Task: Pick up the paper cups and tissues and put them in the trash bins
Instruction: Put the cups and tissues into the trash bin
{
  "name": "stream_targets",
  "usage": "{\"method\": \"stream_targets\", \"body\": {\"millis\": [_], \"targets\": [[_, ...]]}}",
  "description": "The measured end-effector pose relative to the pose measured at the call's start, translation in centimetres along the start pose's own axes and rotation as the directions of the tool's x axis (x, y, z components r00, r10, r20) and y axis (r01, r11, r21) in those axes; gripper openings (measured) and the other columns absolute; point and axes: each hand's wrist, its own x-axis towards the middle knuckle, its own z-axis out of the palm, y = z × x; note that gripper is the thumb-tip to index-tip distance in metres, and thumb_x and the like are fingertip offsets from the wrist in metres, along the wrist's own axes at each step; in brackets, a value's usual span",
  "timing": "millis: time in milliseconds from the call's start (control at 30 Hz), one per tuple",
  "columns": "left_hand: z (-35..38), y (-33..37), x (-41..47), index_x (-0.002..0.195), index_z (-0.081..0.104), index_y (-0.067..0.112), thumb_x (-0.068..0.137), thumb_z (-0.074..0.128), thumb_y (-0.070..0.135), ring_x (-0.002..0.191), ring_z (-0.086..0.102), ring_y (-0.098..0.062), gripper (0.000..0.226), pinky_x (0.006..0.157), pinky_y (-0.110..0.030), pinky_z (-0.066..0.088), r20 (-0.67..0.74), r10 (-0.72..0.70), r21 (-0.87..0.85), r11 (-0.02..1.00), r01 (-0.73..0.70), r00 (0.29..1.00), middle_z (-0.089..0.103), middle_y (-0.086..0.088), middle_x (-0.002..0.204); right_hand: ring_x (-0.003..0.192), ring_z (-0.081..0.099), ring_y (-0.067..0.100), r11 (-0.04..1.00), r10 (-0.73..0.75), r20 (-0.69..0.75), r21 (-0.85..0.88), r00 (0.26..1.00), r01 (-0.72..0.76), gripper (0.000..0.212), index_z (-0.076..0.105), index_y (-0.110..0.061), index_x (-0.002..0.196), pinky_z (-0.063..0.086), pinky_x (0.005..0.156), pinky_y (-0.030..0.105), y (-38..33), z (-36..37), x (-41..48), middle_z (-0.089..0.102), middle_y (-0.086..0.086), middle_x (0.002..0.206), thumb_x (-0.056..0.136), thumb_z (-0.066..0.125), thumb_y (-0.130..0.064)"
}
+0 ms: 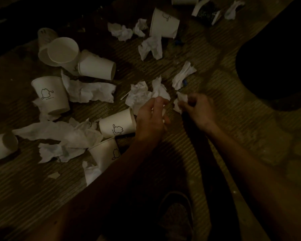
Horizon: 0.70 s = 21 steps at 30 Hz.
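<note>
Several white paper cups lie scattered on a dim woven floor; one with a small drawing lies just left of my left hand. Crumpled white tissues are strewn among them. My left hand curls its fingers over a crumpled tissue near the middle. My right hand pinches a small crumpled tissue at its fingertips. Another tissue lies just beyond the right hand. A dark round trash bin stands at the right.
More cups and a large flat tissue lie at the left. A cup and a dark patterned cup lie at the top. My shoe is at the bottom.
</note>
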Motion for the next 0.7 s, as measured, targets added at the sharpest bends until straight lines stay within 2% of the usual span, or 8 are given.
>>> {"method": "stream_targets", "body": {"millis": [33,100,267,367,433,500,600,700], "targets": [[-0.1,0.0,0.1,0.09,0.063,0.031,0.103,0.041,0.037,0.045,0.054,-0.004,0.026,0.044,-0.019,0.043,0.024,0.001,0.0,1.0,-0.001,1.0,0.063,0.005,0.056,0.086,0.064,0.009,1.0,0.012,0.016,0.013,1.0,-0.012,0.008,0.066,-0.027,0.096,0.045,0.068,0.023,0.1,0.0,-0.1,0.066,-0.008,0.092,0.094,0.062,-0.033],[-0.5,-0.2,0.3,0.095,0.063,0.033,0.103,0.043,0.031,0.048,0.056,-0.005,0.023,0.046,-0.02,0.044,0.045,0.01,0.007,1.0,-0.01,0.999,0.066,0.005,0.062,0.079,0.063,0.004,0.998,0.027,0.019,0.054,0.999,-0.028,0.012,0.065,-0.029,0.086,0.041,0.061,0.02,0.4,-0.1,-0.5,0.065,-0.009,0.084,0.096,0.058,-0.031],[-0.8,-0.9,0.6,0.104,0.063,0.035,0.104,0.043,0.022,0.059,0.06,-0.001,0.023,0.052,-0.021,0.045,-0.03,0.055,0.002,0.998,-0.055,0.998,0.068,0.006,0.075,0.067,0.064,0.002,0.963,0.086,-0.046,0.261,0.995,-0.071,0.02,0.068,-0.02,0.075,0.043,0.057,0.018,-0.7,-0.8,-2.3,0.067,-0.006,0.073,0.092,0.064,-0.03],[-0.6,-0.6,0.7,0.109,0.062,0.031,0.104,0.042,0.021,0.073,0.064,-0.008,0.023,0.058,-0.023,0.05,-0.094,0.054,-0.04,0.997,-0.058,0.994,0.069,0.005,0.088,0.068,0.068,0.008,0.831,0.14,0.046,0.538,0.989,-0.142,0.017,0.071,-0.015,0.081,0.055,0.061,0.022,-2.0,-1.9,-4.0,0.072,0.001,0.075,0.09,0.068,-0.03],[-0.3,-0.3,0.8,0.119,0.061,0.023,0.105,0.039,0.022,0.093,0.065,-0.026,0.026,0.075,-0.037,0.057,-0.121,0.039,-0.058,0.997,-0.046,0.992,0.066,-0.008,0.104,0.068,0.068,0.01,0.701,0.136,0.156,0.683,0.978,-0.206,0.015,0.073,-0.014,0.086,0.055,0.06,0.019,-2.9,-2.8,-5.1,0.073,0.002,0.075,0.087,0.07,-0.028],[-0.1,0.5,0.6,0.125,0.059,0.018,0.107,0.035,0.024,0.106,0.064,-0.026,0.031,0.091,-0.043,0.054,-0.13,-0.002,-0.078,0.997,-0.008,0.992,0.065,-0.01,0.114,0.068,0.067,0.011,0.602,0.1,0.238,0.759,0.966,-0.249,0.015,0.073,-0.012,0.09,0.053,0.06,0.019,-3.5,-3.2,-6.2,0.073,0.002,0.076,0.084,0.073,-0.026],[0.2,2.1,0.4,0.114,0.06,0.032,0.106,0.03,0.038,0.097,0.069,-0.013,0.032,0.078,-0.032,0.057,-0.033,-0.144,-0.235,0.963,0.133,0.989,0.069,-0.004,0.111,0.067,0.068,0.011,0.59,0.017,0.275,0.773,0.961,-0.232,0.017,0.071,-0.013,0.098,0.052,0.058,0.019,-4.5,-2.7,-7.4,0.074,0.003,0.079,0.083,0.073,-0.021],[0.5,3.5,0.1,0.099,0.067,0.039,0.095,0.035,0.065,0.089,0.072,-0.023,0.041,0.062,-0.035,0.057,0.093,-0.255,-0.414,0.869,0.27,0.963,0.075,-0.005,0.1,0.059,0.067,0.006,0.642,-0.025,0.151,0.76,0.988,-0.099,0.017,0.059,-0.018,0.097,0.051,0.053,0.019,-5.4,-2.0,-7.9,0.069,-0.009,0.064,0.086,0.071,-0.012]]}}
